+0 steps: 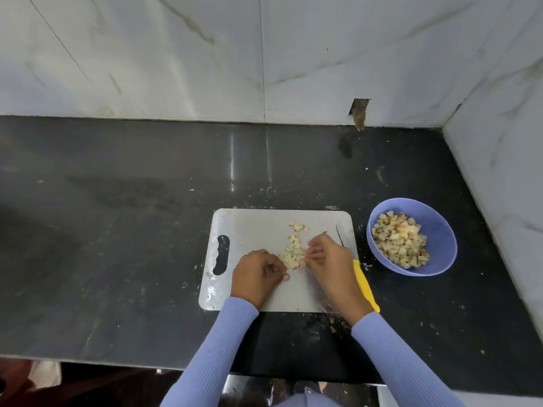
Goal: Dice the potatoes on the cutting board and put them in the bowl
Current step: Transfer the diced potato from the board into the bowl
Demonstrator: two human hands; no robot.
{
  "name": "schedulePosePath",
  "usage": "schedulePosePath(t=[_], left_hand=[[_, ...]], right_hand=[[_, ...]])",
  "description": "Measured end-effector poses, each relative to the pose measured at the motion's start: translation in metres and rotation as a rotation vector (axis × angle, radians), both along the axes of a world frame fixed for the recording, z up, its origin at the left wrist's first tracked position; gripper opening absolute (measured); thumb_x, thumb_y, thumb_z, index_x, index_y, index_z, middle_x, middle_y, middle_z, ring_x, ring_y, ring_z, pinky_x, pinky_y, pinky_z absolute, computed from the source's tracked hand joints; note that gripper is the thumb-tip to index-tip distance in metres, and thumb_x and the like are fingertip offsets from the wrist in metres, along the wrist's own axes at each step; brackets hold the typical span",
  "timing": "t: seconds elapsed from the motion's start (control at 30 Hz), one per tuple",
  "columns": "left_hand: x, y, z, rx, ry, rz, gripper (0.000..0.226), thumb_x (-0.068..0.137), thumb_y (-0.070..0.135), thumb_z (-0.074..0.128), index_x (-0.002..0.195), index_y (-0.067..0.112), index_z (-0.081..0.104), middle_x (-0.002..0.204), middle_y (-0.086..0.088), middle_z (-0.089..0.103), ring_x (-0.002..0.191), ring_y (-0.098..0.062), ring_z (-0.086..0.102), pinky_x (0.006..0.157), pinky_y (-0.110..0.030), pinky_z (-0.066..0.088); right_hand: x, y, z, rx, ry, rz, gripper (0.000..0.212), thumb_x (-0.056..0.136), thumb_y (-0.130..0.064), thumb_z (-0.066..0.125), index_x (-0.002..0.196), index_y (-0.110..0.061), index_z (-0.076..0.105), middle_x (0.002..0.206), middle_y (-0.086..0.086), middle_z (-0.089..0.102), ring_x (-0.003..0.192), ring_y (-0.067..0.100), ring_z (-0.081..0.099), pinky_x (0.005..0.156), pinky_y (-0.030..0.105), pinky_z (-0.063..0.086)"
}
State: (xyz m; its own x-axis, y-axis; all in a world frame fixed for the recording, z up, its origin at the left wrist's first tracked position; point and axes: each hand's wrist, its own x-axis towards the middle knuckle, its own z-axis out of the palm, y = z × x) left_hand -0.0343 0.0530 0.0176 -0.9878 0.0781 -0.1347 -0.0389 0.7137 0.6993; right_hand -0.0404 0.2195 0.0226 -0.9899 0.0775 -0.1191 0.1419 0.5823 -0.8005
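Note:
A small pile of diced potato point(292, 254) lies on the white cutting board point(252, 224), with a few more pieces point(299, 227) just beyond it. My left hand point(257, 274) rests on the board at the pile's left, fingers curled, and I see nothing in it. My right hand point(329, 257) is at the pile's right, its curled fingertips on the pieces. To the right of the board a purple bowl point(440, 230) holds many potato cubes point(399, 239). A yellow-handled knife point(364, 286) lies along the board's right edge, partly hidden under my right wrist.
Board and bowl sit on a dark stone counter point(132, 230) with marble-tiled walls behind and to the right. Small potato scraps point(365, 264) dot the counter between board and bowl. The counter's front edge runs just below the board.

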Motion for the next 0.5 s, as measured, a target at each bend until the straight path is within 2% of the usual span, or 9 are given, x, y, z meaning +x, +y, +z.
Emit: schedulePosePath(t=[0.07,0.13,0.2,0.27,0.3,0.37,0.43,0.5], left_hand=[[-0.004,0.004,-0.001,0.006,0.044,0.013,0.009,0.069,0.023,0.082,0.073,0.023,0.074,0.073,0.009,0.063,0.065,-0.005,0.051,0.059,-0.016,0.039],[-0.006,0.004,-0.001,0.060,0.066,0.035,0.009,0.070,0.019,0.082,0.073,0.021,0.074,0.073,0.008,0.064,0.065,-0.006,0.054,0.062,-0.018,0.043],[-0.008,-0.003,-0.002,0.166,0.068,0.065,0.009,0.070,0.013,0.081,0.074,0.018,0.074,0.073,0.006,0.065,0.064,-0.006,0.055,0.063,-0.018,0.045],[-0.009,-0.011,-0.001,0.232,0.055,0.088,0.011,0.072,0.009,0.080,0.074,0.018,0.075,0.073,0.008,0.066,0.065,-0.006,0.055,0.064,-0.014,0.043],[-0.010,-0.016,0.000,0.242,0.050,0.095,0.011,0.073,0.009,0.079,0.074,0.020,0.075,0.074,0.009,0.067,0.066,-0.005,0.055,0.064,-0.012,0.043],[-0.012,-0.027,0.000,0.239,0.052,0.122,0.013,0.074,0.008,0.078,0.075,0.021,0.075,0.074,0.012,0.068,0.067,-0.002,0.058,0.065,-0.009,0.043],[-0.014,-0.034,0.001,0.228,0.050,0.143,0.014,0.077,0.007,0.075,0.079,0.021,0.075,0.077,0.014,0.069,0.069,0.000,0.060,0.067,-0.006,0.044],[-0.015,-0.038,0.001,0.231,0.037,0.132,0.017,0.080,0.005,0.072,0.082,0.022,0.074,0.081,0.014,0.070,0.074,-0.002,0.062,0.072,-0.008,0.047]], right_hand=[[0.001,0.014,-0.003,0.057,0.123,-0.031,0.019,0.089,-0.003,0.061,0.106,-0.012,0.063,0.105,0.001,0.065,0.097,0.012,0.062,0.090,0.026,0.051],[-0.003,0.017,-0.006,0.137,0.138,-0.015,0.029,0.097,-0.007,0.048,0.124,-0.011,0.057,0.133,0.003,0.054,0.123,0.016,0.050,0.104,0.021,0.035],[-0.009,0.009,-0.012,0.188,0.049,0.065,0.042,0.103,-0.016,0.036,0.143,-0.007,0.037,0.153,0.004,0.031,0.142,0.016,0.026,0.114,0.020,0.017],[-0.008,-0.001,-0.018,0.276,-0.023,0.187,0.053,0.104,-0.025,0.027,0.152,-0.008,0.013,0.160,0.003,0.008,0.147,0.013,0.005,0.119,0.025,0.005],[-0.004,-0.004,-0.020,0.292,-0.035,0.245,0.055,0.105,-0.028,0.025,0.153,-0.011,0.006,0.161,0.001,0.003,0.147,0.012,0.001,0.120,0.027,0.002],[0.004,-0.008,-0.023,0.201,-0.021,0.313,0.054,0.105,-0.029,0.025,0.154,-0.018,0.007,0.160,-0.003,0.011,0.146,0.010,0.009,0.120,0.028,0.009],[0.007,-0.006,-0.018,-0.041,0.008,0.198,0.046,0.104,-0.025,0.031,0.149,-0.021,0.026,0.151,-0.006,0.034,0.138,0.009,0.032,0.114,0.024,0.027],[-0.009,-0.003,-0.017,-0.149,0.046,0.057,0.039,0.104,-0.022,0.033,0.141,-0.019,0.040,0.141,-0.007,0.047,0.130,0.008,0.043,0.107,0.019,0.034]])
